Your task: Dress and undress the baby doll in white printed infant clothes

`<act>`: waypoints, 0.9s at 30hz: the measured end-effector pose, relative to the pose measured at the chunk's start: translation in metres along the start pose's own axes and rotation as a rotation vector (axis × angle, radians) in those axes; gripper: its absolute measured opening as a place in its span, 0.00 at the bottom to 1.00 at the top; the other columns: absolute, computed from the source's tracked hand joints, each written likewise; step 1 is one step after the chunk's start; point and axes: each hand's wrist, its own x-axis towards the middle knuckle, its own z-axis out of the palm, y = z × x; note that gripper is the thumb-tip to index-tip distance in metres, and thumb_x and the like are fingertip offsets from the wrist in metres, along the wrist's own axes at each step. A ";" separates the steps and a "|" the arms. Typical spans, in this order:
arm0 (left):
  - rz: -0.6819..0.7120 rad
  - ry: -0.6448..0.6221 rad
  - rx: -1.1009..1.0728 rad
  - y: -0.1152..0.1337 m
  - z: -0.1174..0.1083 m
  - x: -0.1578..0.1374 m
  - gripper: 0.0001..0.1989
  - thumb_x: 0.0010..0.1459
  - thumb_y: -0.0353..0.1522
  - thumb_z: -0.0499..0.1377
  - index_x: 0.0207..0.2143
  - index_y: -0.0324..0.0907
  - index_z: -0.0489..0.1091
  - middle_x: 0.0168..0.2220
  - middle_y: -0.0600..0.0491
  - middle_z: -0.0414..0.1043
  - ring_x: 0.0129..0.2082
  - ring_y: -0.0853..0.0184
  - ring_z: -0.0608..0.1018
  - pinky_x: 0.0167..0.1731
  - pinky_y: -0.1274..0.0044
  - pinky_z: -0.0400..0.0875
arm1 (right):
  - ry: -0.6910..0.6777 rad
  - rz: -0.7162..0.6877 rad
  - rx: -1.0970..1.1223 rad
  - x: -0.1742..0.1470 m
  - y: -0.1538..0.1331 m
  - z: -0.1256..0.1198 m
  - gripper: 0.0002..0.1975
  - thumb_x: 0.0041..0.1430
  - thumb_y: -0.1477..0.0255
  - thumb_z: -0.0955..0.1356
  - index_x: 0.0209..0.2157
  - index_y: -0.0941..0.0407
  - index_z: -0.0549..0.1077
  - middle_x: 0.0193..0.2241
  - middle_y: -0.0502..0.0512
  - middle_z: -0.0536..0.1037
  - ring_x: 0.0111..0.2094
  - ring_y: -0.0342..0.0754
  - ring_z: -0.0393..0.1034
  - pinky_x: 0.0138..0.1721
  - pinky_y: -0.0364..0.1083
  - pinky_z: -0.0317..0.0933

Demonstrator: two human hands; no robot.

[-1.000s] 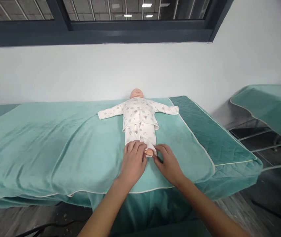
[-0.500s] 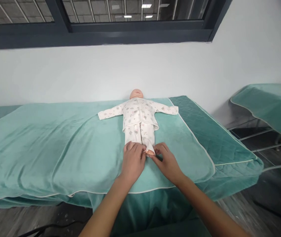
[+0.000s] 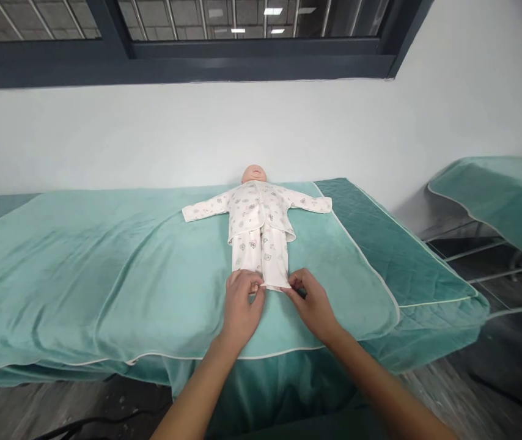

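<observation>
A baby doll lies on its back on a green blanket, arms spread, head toward the wall. It wears a white patterned jacket and matching white trousers. At the hem of the trouser leg on the right, my left hand pinches one corner between thumb and fingers. My right hand pinches the opposite corner of that hem. The hem is stretched flat between both hands, and the foot inside is hidden. My left hand covers the end of the other trouser leg.
The green blanket with white piping covers a bed with a darker quilted cover. Behind it stand a white wall and a dark window frame. Another green-covered bed with metal rails is at the right.
The trouser hem has come down over the doll's foot, whose toes showed before. Both hands have shifted slightly toward me, holding the hem.
</observation>
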 end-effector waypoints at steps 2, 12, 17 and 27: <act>0.032 0.016 0.004 -0.002 0.002 -0.003 0.04 0.62 0.26 0.55 0.35 0.43 0.67 0.35 0.55 0.73 0.40 0.66 0.71 0.44 0.70 0.65 | 0.005 -0.020 -0.002 -0.001 0.000 0.000 0.04 0.64 0.67 0.66 0.36 0.53 0.66 0.32 0.51 0.70 0.35 0.47 0.67 0.37 0.47 0.65; 0.080 0.105 0.251 -0.015 -0.011 -0.017 0.12 0.61 0.31 0.60 0.47 0.44 0.68 0.45 0.48 0.67 0.47 0.61 0.71 0.48 0.66 0.69 | 0.005 -0.073 -0.043 -0.003 0.003 -0.005 0.03 0.64 0.70 0.66 0.35 0.52 0.67 0.33 0.52 0.70 0.34 0.47 0.68 0.36 0.47 0.66; 0.063 0.097 0.169 -0.015 -0.011 -0.015 0.09 0.62 0.31 0.59 0.45 0.45 0.67 0.43 0.50 0.67 0.46 0.63 0.72 0.45 0.69 0.72 | 0.018 -0.054 -0.071 -0.004 0.006 -0.003 0.04 0.63 0.68 0.67 0.36 0.52 0.67 0.33 0.52 0.71 0.34 0.48 0.69 0.36 0.48 0.67; 0.163 0.095 0.124 -0.016 -0.013 -0.017 0.07 0.61 0.25 0.58 0.41 0.43 0.68 0.39 0.51 0.68 0.41 0.66 0.72 0.42 0.73 0.72 | 0.029 -0.038 -0.073 -0.006 0.006 -0.002 0.04 0.63 0.68 0.67 0.36 0.52 0.67 0.33 0.52 0.71 0.34 0.48 0.69 0.36 0.48 0.66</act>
